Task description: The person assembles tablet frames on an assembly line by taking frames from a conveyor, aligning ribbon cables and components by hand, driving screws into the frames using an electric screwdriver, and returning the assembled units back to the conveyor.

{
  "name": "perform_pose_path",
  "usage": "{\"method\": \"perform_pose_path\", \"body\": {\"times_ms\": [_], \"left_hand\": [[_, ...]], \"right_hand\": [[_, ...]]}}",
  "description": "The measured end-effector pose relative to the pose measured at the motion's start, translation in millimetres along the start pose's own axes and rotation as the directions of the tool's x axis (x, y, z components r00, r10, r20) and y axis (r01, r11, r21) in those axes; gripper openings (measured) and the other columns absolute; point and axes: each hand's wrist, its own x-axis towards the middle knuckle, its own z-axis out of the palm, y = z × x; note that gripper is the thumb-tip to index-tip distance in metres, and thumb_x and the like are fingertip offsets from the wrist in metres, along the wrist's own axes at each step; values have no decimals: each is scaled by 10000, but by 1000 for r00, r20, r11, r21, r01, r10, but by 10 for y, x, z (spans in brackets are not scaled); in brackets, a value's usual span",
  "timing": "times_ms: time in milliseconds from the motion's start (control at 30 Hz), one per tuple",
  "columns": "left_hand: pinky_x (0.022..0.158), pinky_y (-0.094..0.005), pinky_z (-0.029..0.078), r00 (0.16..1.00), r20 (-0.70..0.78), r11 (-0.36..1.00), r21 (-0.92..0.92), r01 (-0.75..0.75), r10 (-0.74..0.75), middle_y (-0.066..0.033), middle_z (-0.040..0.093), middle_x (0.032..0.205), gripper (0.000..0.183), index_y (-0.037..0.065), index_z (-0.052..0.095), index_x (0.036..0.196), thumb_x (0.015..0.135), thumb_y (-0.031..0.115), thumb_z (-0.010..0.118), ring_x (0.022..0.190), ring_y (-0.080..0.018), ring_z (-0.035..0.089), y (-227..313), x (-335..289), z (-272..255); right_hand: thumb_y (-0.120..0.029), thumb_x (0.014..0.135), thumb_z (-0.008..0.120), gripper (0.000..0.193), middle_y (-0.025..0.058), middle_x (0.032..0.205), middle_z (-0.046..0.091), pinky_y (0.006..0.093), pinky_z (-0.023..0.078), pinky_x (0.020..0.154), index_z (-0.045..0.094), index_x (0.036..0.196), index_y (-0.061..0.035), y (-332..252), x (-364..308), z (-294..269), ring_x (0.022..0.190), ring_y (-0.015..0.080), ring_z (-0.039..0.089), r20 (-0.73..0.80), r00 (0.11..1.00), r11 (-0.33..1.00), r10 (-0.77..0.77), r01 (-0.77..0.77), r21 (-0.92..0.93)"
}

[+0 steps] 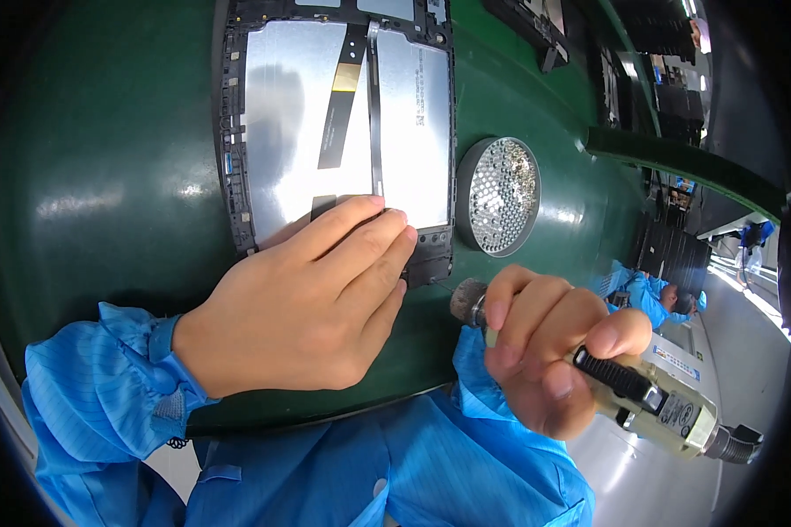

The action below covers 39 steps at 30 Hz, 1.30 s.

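On the green work surface lies an opened tablet [413,140], its silver backing plate set in a black frame. A black flex cable [336,123] with a gold patch and a narrow dark strip run down the plate. My left hand [299,299] rests over the tablet's near end, fingers stretched out and held together, fingertips by the strip's lower end. My right hand [545,351] is wrapped round a pale electric screwdriver [699,430] with a black lever. The screwdriver's nose points left, toward the frame's near right corner; whether its thin bit touches there I cannot tell.
A round grey dish [460,202] of small metal screws stands just right of the tablet. Farther back right lies a black device part [536,26]. A green raised edge [677,162] crosses at the right. A person in blue [646,294] sits beyond it.
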Motion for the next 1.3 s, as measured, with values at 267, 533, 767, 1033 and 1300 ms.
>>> {"method": "perform_pose_path", "body": {"times_ms": [267, 533, 767, 1033, 1300], "left_hand": [[962, -477, 454, 1000, -23, 1000, -10, 15, -15, -227, 634, 1026, 98, -26, 687, 776, 730, 60, 679, 1036, -350, 592, 2, 23, -3], [967, -479, 449, 999, -29, 1000, -5, 24, -24, -226, 634, 1032, 95, -25, 689, 771, 734, 62, 683, 1038, -349, 589, 16, 22, 14], [977, -477, 438, 1000, -14, 1000, 16, 26, -26, -214, 639, 1034, 86, -14, 700, 773, 750, 65, 677, 1050, -343, 583, 28, 17, -4], [992, -475, 421, 999, 39, 1000, -21, 14, -13, -199, 612, 1107, 159, -11, 687, 892, 756, 69, 665, 1090, -336, 567, 15, 66, -32], [984, -533, 416, 991, 87, 995, -9, 103, -102, -176, 584, 1057, 298, -54, 646, 925, 671, 75, 733, 1104, -355, 544, 90, 146, -76]], "right_hand": [[-81, 822, 572, 297, 41, 672, 491, 363, 429, 610, 434, 1084, -99, 86, 1, 108, 578, 168, 522, 14, 1000, 1000, -17, 17, -12], [-81, 814, 589, 289, 46, 675, 499, 374, 431, 619, 454, 1069, -88, 95, -7, 66, 571, 178, 519, 36, 999, 1000, 18, -17, -23], [-65, 801, 591, 285, 53, 657, 501, 375, 435, 613, 456, 1052, -80, 121, 23, 57, 569, 183, 514, 99, 995, 1000, -9, 12, -25], [-79, 817, 553, 291, 37, 650, 467, 345, 415, 581, 456, 1091, -92, 85, -57, -147, 563, 164, 491, 27, 994, 995, -101, 101, 24], [-97, 811, 515, 363, 31, 639, 429, 375, 380, 653, 496, 1173, -80, 65, -51, -798, 605, 158, 462, -49, 974, 971, -219, 213, -111]]}}
